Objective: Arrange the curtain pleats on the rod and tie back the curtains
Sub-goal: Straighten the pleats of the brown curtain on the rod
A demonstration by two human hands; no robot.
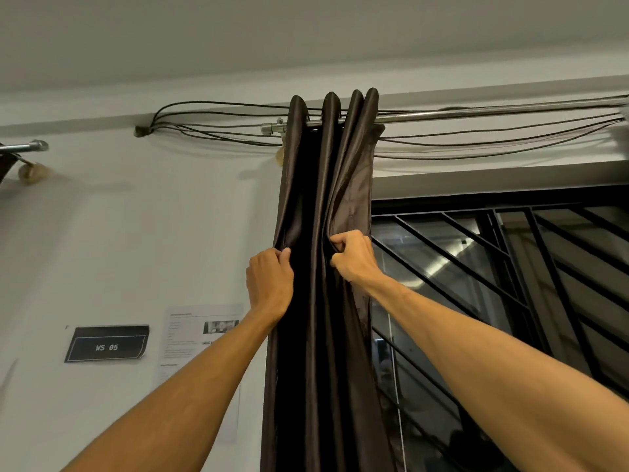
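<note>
A dark brown satin curtain (320,185) hangs bunched in several tight pleats from the left end of a chrome rod (476,114). Both my arms reach up to it at about the same height. My left hand (270,284) pinches the curtain's left outer fold between thumb and fingers. My right hand (354,255) grips a fold on the right side, its fingers curled into the cloth. The rod's end cap (269,128) sticks out just left of the pleats. No tie-back is in view.
Several black cables (211,126) run along the wall behind the rod. A window with black diagonal bars (493,267) lies to the right. On the white wall at left hang a black "WS 05" sign (107,344) and a printed sheet (200,335). Another rod end (32,145) shows far left.
</note>
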